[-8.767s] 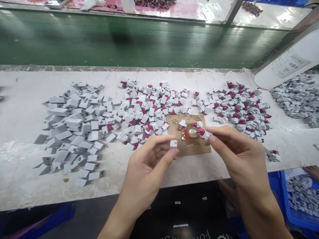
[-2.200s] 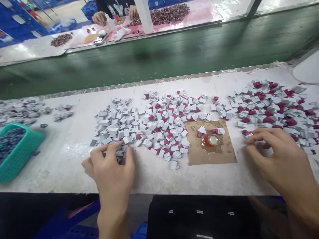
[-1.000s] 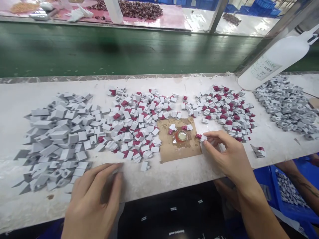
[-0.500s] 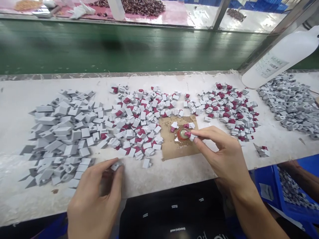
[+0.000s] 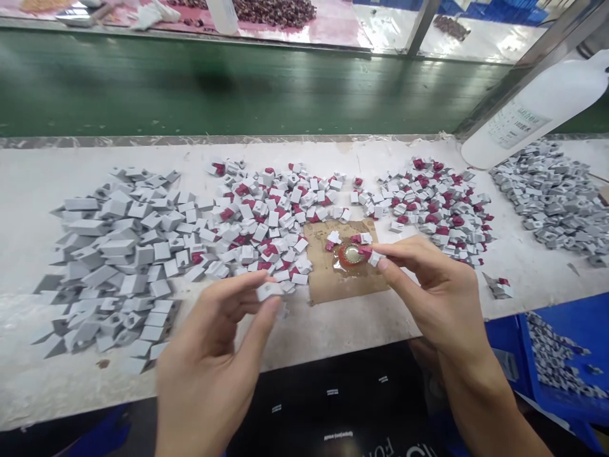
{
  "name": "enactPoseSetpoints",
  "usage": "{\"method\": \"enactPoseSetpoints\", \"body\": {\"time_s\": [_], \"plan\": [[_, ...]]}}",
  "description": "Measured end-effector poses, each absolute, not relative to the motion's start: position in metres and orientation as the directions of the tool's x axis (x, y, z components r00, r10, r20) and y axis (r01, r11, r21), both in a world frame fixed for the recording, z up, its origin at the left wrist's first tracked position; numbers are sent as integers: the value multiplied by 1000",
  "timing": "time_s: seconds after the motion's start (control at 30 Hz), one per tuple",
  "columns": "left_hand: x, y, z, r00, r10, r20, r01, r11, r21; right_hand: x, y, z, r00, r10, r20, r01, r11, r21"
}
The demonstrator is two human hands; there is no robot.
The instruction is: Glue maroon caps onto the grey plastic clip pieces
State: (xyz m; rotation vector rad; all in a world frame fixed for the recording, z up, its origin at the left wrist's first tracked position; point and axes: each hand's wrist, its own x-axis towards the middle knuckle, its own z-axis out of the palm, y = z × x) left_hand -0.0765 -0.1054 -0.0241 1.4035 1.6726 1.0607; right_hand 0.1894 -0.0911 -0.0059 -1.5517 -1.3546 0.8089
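Observation:
My left hand [image 5: 214, 355] pinches a small grey plastic block [image 5: 269, 291] between thumb and fingertips, above the table's near side. A small grey and dark-red plastic part [image 5: 372, 255] is pinched in my right hand [image 5: 432, 285], its red end at the edge of a small round orange-rimmed dish [image 5: 351, 255] with a pale centre. Under the dish lies a wet piece of brown cardboard [image 5: 328, 289]. Two more grey and red parts, one of them this part [image 5: 332, 240], rest on the cardboard behind the dish.
Loose grey blocks [image 5: 118, 247] are heaped at left. Mixed grey and red parts [image 5: 266, 216] lie in the middle, with another such pile [image 5: 440, 209] at right. A white bottle [image 5: 528, 111] leans beside a metal post. Beyond runs a green belt [image 5: 214, 86]. A blue bin [image 5: 571, 393] stands lower right.
My left hand has moved right and lifted the grey block toward the cardboard. My right hand has shifted slightly right with its part. Another person's arm over the blue bin has left view.

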Motion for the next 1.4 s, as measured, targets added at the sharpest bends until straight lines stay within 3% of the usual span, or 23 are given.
{"method": "enactPoseSetpoints", "body": {"time_s": [0.17, 0.33, 0.5, 0.63, 0.77, 0.93, 1.07, 1.13, 1.27, 1.4], "plan": [[-43, -80, -19, 171, 978, -118, 93, 103, 990, 185, -101, -11, 145, 987, -67, 13, -69, -998], [-20, -74, -19, 257, 954, -155, -133, 194, 972, 180, -107, -16, 113, 984, -139, -125, -125, -984], [-16, -75, -24, 238, 957, -164, -195, 212, 958, 179, -107, -17, 105, 983, -153, -160, -135, -978], [-16, -76, -27, 237, 959, -157, -185, 203, 961, 179, -105, -13, 74, 991, -114, -41, -111, -993], [-18, -79, -23, 239, 960, -143, -124, 176, 977, 182, -105, -4, 33, 995, -91, 77, -93, -993], [-22, -86, -14, 256, 965, -46, -24, 54, 998, 184, -108, -5, -6, 996, -86, 101, -84, -991], [-35, -82, -3, 294, 953, 73, 184, -132, 974, 181, -121, -11, 16, 998, -62, 156, -64, -986], [-49, -68, 2, 234, 962, 140, 331, -214, 919, 184, -133, -16, 137, 990, -41, 236, -73, -969], [-82, -20, 5, -71, 969, 237, 650, -135, 747, 198, -155, -39, 459, 855, 242, 597, -94, -797], [-101, 30, -4, -185, 954, 238, 743, -23, 669, 208, -153, -69, 390, 774, 499, 803, -20, -596]]}}
